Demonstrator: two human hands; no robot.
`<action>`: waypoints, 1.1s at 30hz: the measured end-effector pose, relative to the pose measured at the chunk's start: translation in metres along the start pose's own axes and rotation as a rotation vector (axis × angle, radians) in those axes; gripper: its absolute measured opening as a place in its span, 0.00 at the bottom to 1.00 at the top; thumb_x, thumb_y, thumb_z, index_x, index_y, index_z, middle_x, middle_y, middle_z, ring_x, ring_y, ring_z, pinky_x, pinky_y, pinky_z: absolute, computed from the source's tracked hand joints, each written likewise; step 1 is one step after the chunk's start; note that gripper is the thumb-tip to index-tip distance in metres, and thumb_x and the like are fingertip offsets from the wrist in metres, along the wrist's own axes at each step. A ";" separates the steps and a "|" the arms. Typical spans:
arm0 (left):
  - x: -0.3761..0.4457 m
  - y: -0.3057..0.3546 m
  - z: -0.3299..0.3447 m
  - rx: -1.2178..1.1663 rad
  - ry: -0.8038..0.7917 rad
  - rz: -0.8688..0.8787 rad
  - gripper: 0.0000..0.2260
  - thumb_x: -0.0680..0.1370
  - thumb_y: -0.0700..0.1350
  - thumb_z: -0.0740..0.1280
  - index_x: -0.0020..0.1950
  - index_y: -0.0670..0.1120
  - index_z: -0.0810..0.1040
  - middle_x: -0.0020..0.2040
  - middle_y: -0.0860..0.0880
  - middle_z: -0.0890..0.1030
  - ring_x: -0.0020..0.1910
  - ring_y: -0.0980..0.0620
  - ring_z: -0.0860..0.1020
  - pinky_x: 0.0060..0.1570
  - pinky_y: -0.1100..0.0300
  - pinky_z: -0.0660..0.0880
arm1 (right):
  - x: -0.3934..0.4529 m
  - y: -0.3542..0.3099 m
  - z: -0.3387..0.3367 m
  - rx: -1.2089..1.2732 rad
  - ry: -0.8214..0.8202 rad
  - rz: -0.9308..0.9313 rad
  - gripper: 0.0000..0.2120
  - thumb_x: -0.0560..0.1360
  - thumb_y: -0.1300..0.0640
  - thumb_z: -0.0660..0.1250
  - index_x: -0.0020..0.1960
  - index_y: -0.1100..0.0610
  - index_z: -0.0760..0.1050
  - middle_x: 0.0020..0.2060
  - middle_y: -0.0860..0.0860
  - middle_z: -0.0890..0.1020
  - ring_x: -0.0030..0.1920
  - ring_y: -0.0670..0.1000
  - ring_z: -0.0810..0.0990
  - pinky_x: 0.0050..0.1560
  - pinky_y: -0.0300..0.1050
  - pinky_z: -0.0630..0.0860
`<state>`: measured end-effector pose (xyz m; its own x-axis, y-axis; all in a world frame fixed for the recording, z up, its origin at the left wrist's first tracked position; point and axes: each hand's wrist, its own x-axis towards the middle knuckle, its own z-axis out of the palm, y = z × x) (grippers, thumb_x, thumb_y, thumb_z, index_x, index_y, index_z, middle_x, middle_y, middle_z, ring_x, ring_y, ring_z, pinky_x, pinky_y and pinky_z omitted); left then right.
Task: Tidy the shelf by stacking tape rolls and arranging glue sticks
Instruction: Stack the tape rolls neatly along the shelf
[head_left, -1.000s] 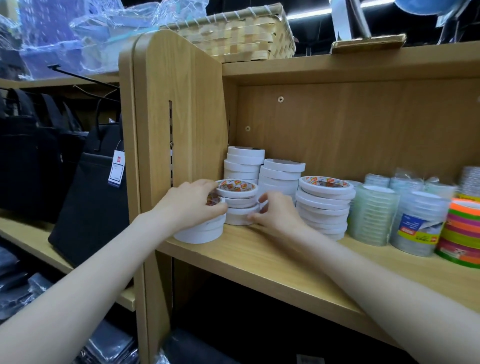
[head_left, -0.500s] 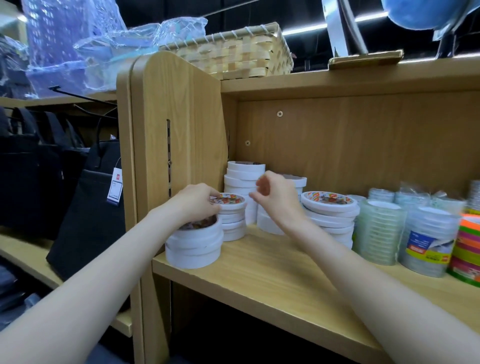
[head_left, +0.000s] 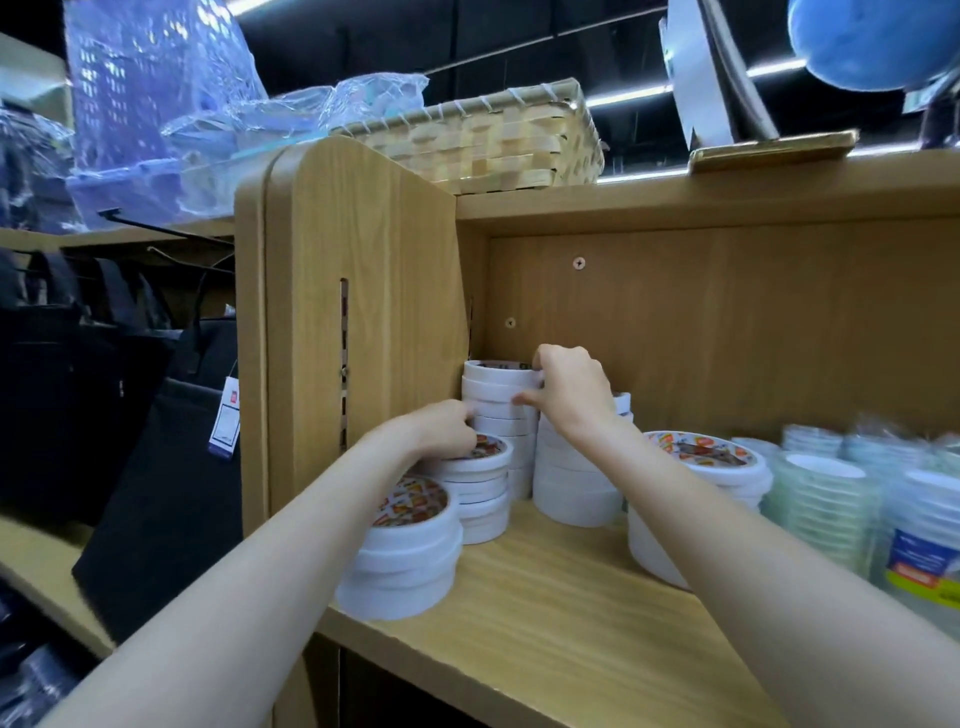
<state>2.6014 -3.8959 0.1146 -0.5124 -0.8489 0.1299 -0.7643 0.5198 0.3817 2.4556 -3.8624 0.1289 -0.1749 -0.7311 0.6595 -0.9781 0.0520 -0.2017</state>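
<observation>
Both hands work at the rear left corner of the pale wood-grain laminate shelf. The right hand has its grip curled round the top rolls of the tall rear stack of white tape rolls, thumb at the front, fingers over the rim. The left hand reaches to the same stack lower down; whether its grip pinches a roll or only steadies cannot be told (fingertips are hidden against the rolls).

Risk, as judged: the rear stack stands tallest and its rolls sit slightly stepped, so a sideways pull at the top could shear it onto the short middle stack with printed label. The left forearm passes close over the front stack of white rolls, which stands at the shelf edge; a brush could send it off.

Rolls are smooth, flat white rings with glossy printed labels. Wrapped clear tape packs stand to the right. No glue sticks are visible.
</observation>
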 end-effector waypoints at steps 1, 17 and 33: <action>0.001 -0.001 -0.001 -0.006 -0.004 0.000 0.16 0.77 0.38 0.58 0.64 0.42 0.71 0.61 0.43 0.75 0.61 0.44 0.73 0.55 0.56 0.69 | 0.003 0.002 0.000 0.025 0.005 0.009 0.21 0.69 0.49 0.73 0.52 0.62 0.72 0.50 0.60 0.78 0.52 0.62 0.76 0.47 0.51 0.72; -0.023 -0.004 -0.010 -0.147 0.134 0.091 0.13 0.75 0.35 0.58 0.56 0.43 0.75 0.52 0.43 0.78 0.52 0.46 0.76 0.46 0.59 0.70 | -0.017 0.000 -0.012 -0.074 -0.013 -0.019 0.22 0.73 0.49 0.68 0.59 0.61 0.66 0.53 0.59 0.78 0.53 0.62 0.77 0.49 0.53 0.73; -0.044 0.006 -0.021 0.338 -0.037 0.031 0.14 0.73 0.52 0.70 0.56 0.47 0.80 0.50 0.52 0.79 0.49 0.52 0.75 0.48 0.59 0.72 | -0.073 -0.003 0.020 0.653 -0.337 0.150 0.26 0.65 0.53 0.77 0.54 0.55 0.65 0.48 0.57 0.80 0.49 0.55 0.80 0.53 0.53 0.77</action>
<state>2.6277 -3.8571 0.1300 -0.5468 -0.8312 0.1007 -0.8313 0.5533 0.0528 2.4735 -3.8228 0.0664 -0.1547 -0.9221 0.3548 -0.6619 -0.1699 -0.7301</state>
